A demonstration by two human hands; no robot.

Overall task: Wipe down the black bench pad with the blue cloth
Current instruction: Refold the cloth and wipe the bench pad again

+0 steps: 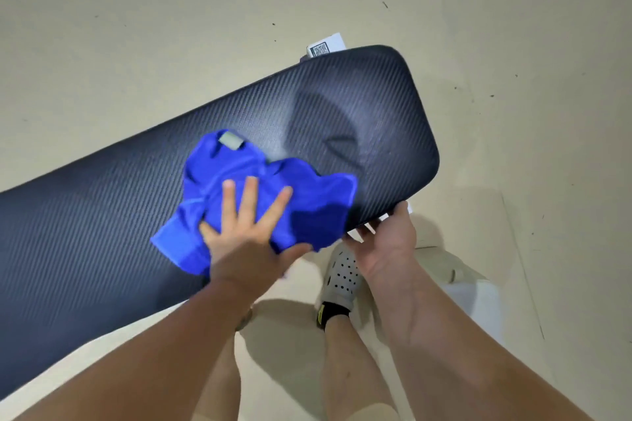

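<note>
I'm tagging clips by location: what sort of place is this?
Probably a gym or home workout room. A long black textured padded bench pad stands on a bare scuffed beige floor, with a white QR-code tag at its far end.

Unreadable QR code on white label [325, 44]

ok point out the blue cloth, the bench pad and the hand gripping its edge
blue cloth [307, 212], head view, on its right fold
black bench pad [359, 106], head view, on its bare textured top
right hand [386, 236], head view, on the back of the hand at the pad's edge
</note>
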